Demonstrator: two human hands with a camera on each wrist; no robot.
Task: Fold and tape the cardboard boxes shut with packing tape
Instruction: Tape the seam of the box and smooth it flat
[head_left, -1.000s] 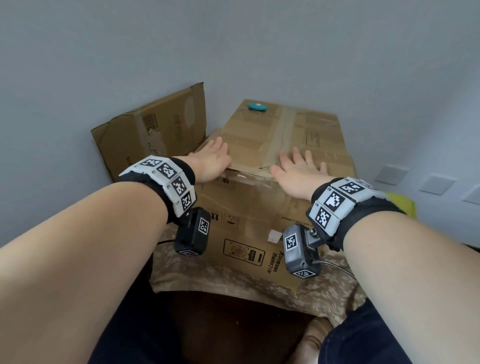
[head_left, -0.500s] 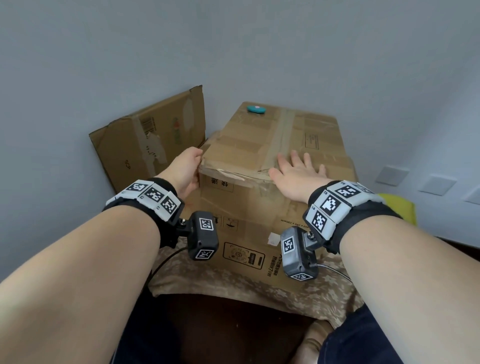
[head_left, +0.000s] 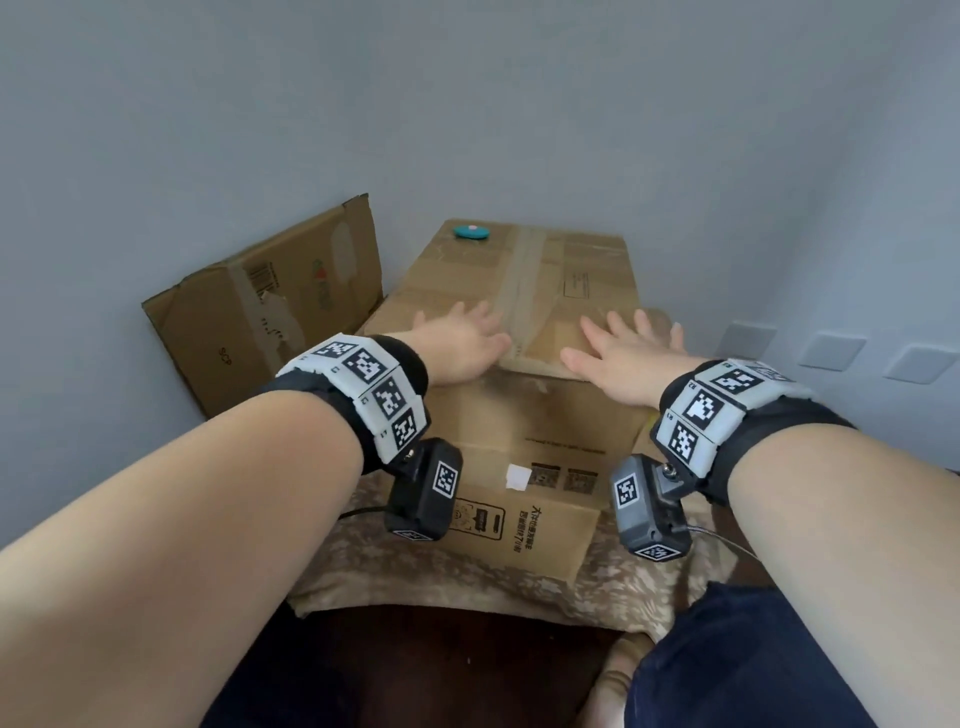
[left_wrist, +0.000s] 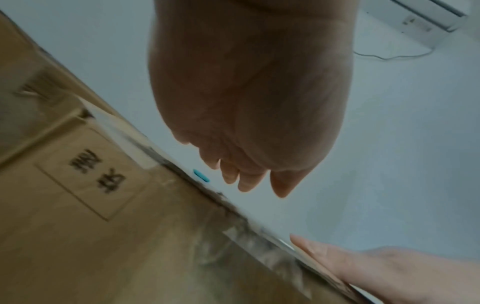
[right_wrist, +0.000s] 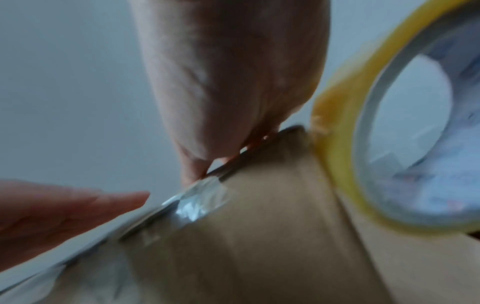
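Two flat hands now on top of the cardboard box, where half a second ago only one. Left hand back up from the box's left side, lying palm down near the front edge again. Right hand just beside it, also palm down, same spot as before. Fingers of both hands straight and spread, holding nothing, only pressing. Strip of tape running down the middle seam, right between the two hands. Shiny tape end folded over the front edge, seen from the right wrist, just under the thumb. Probably smoothing the top flaps and tape down so they stick; top of this box looks nearly done. Yellow tape roll close on the right of the box, not in any hand. Small teal thing far back on the box top, well away from the fingers. Flat folded box leaning on the wall to the left, not yet made up. Box itself sitting on a patterned cloth over the surface
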